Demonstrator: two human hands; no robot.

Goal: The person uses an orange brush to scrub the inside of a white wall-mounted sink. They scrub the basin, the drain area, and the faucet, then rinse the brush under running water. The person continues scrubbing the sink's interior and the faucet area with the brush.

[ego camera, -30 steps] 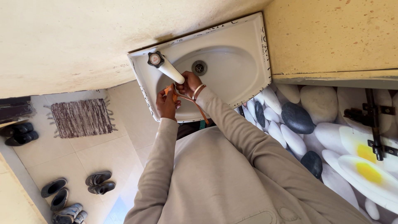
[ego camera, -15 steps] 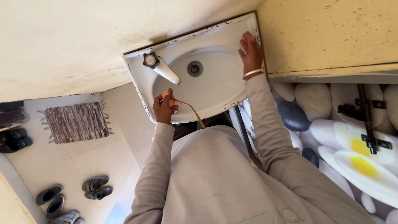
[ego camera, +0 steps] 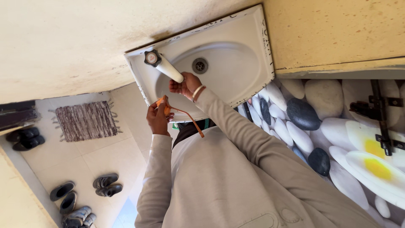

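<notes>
the left hand (ego camera: 158, 118) pinches an orange strap (ego camera: 182, 113) at its upper end, the rest trailing toward 4 o'clock over the white sink's (ego camera: 253, 63) front rim. the right hand (ego camera: 184, 85), fingers curled, sits just under the white tap spout (ego camera: 169, 70), touching its tip; whether it grips anything cannot be told. a woven mat (ego camera: 86, 121) lies at 9 o'clock.

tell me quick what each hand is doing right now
Left hand: closed on an orange strap.
Right hand: under the tap spout over the sink, fingers curled; cannot tell if it holds anything.
</notes>
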